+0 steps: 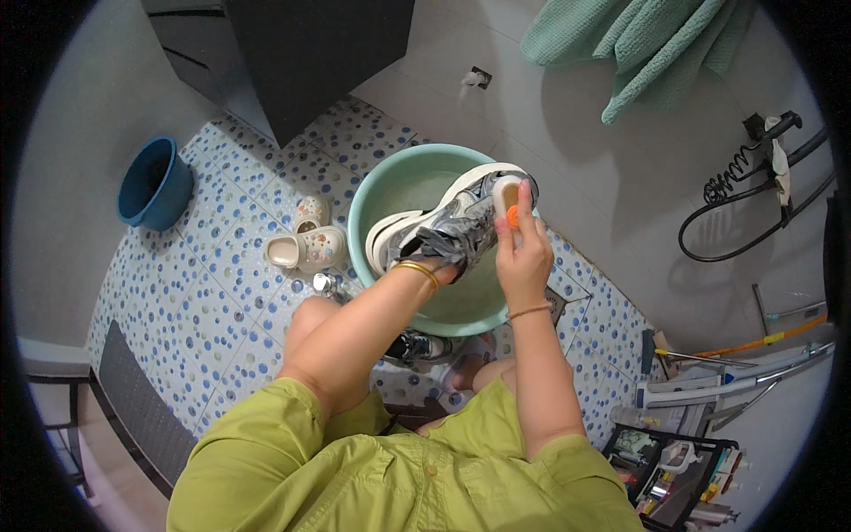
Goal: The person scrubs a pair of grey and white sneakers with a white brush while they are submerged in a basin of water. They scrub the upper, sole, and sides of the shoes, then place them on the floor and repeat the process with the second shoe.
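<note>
A grey and white sneaker [448,222] hangs over a light green basin [390,191] with water in it. My left hand [441,266] is pushed inside the shoe's opening, so the fingers are hidden; a gold bangle sits on that wrist. My right hand [523,253] grips a small white brush with an orange part [507,199] and presses it on the shoe near its toe end. A second dark sneaker [417,348] lies on the floor beneath my left forearm.
A pair of small cream clogs [308,241] lies left of the basin on the dotted tile floor. A blue bucket [153,182] stands far left. A green towel [647,44] hangs top right. A shower hose [753,204] and a caddy of bottles [678,470] are at right.
</note>
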